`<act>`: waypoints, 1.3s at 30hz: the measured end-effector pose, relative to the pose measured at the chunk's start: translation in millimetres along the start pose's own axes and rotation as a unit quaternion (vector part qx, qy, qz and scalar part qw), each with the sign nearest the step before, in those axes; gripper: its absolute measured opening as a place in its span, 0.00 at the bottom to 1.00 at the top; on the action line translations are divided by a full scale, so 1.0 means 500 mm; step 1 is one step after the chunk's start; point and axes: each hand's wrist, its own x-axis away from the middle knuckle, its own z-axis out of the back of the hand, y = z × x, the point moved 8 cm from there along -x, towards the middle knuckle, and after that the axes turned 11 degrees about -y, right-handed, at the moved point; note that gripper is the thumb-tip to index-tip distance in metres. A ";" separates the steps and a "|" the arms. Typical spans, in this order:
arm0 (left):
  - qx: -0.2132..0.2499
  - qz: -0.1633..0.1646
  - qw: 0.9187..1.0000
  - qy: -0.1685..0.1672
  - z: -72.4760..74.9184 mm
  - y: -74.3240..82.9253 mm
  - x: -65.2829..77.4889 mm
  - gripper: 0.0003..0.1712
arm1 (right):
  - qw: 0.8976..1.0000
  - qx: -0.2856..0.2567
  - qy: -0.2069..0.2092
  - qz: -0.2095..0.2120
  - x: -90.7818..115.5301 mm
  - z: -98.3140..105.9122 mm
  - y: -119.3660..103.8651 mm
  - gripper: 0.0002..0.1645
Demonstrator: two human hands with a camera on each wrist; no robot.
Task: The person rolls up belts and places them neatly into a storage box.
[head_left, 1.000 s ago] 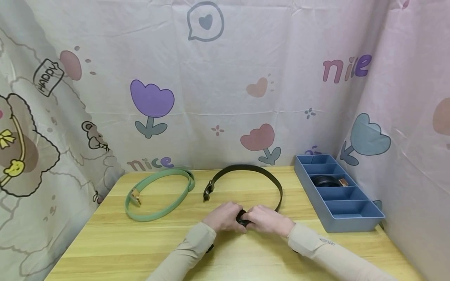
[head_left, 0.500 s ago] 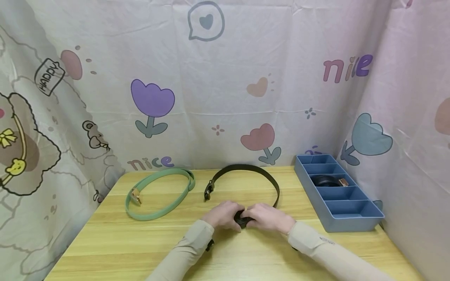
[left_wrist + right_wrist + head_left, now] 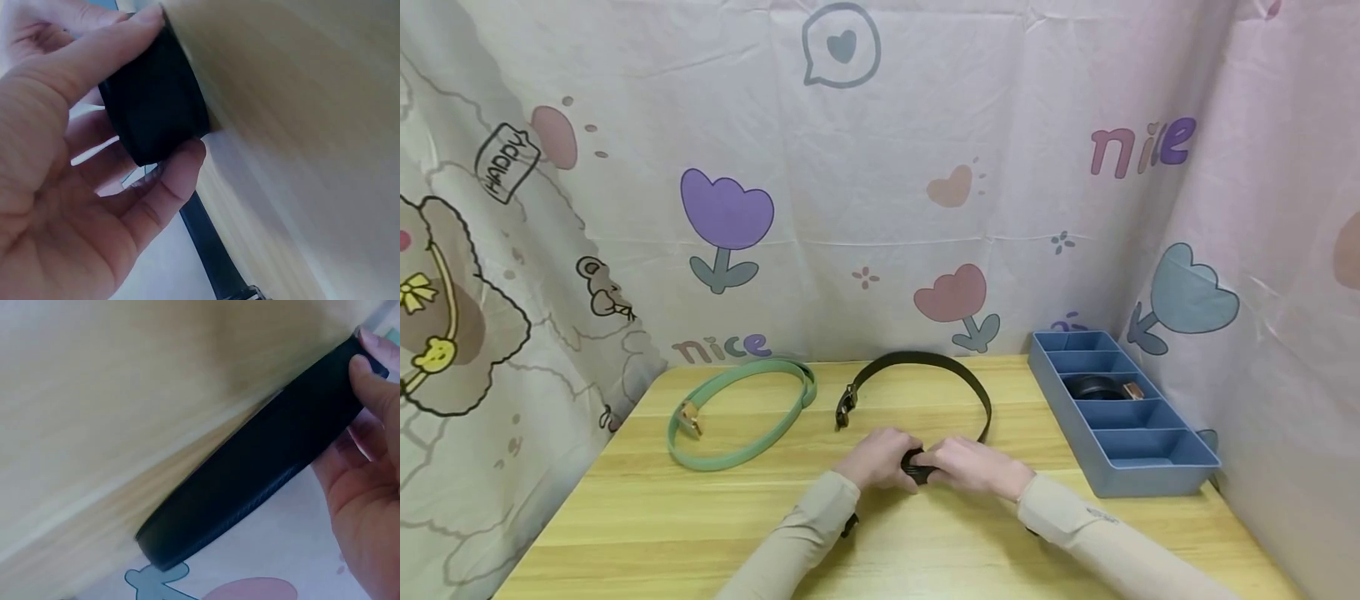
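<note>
Both hands [image 3: 882, 461] [image 3: 976, 467] curled around the black belt's coiled end [image 3: 916, 472]

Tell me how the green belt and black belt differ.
The green belt lies in a loose, untouched loop; the black belt is partly coiled, held by the left hand and right hand. The green belt's buckle looks golden; the black belt's buckle looks darker. Both are narrow straps.

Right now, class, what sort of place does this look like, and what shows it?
Probably a curtained-off tabletop workspace: a light, wood-grained table, a white fabric curtain printed with flowers hanging behind and beside it, and a blue, rectangular compartment box.
</note>
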 end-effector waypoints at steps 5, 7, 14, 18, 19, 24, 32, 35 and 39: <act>0.008 -0.024 1.000 -0.018 0.000 0.003 0.001 0.19 | 0.999 0.041 -0.010 0.001 0.004 -0.002 -0.003 0.06; 0.011 -0.030 0.999 -0.022 0.002 0.006 0.003 0.19 | 0.998 0.060 -0.004 0.005 0.006 -0.001 -0.007 0.07; 0.024 -0.051 0.998 -0.032 0.004 0.010 0.005 0.21 | 0.999 0.040 0.007 0.002 0.005 0.006 -0.010 0.05; 0.010 -0.043 0.999 -0.007 0.003 0.010 0.005 0.17 | 0.999 0.035 0.010 -0.013 0.001 0.005 -0.011 0.05; 0.002 -0.035 0.999 0.003 0.003 0.010 0.005 0.17 | 0.999 0.036 0.009 -0.021 0.000 0.004 -0.010 0.06; -0.027 -0.001 0.999 0.037 0.007 0.015 0.007 0.23 | 0.999 0.036 0.019 -0.035 -0.001 0.002 -0.005 0.08; -0.007 -0.037 0.999 0.012 0.005 0.007 0.000 0.19 | 0.999 0.034 -0.003 -0.010 0.007 0.000 -0.001 0.06; 0.004 -0.058 0.998 -0.003 0.003 0.008 0.000 0.19 | 0.999 0.037 -0.001 0.000 0.013 0.002 -0.002 0.09; 0.008 -0.086 0.996 -0.024 0.003 0.018 0.003 0.19 | 0.999 0.042 0.009 0.003 0.013 -0.001 -0.006 0.07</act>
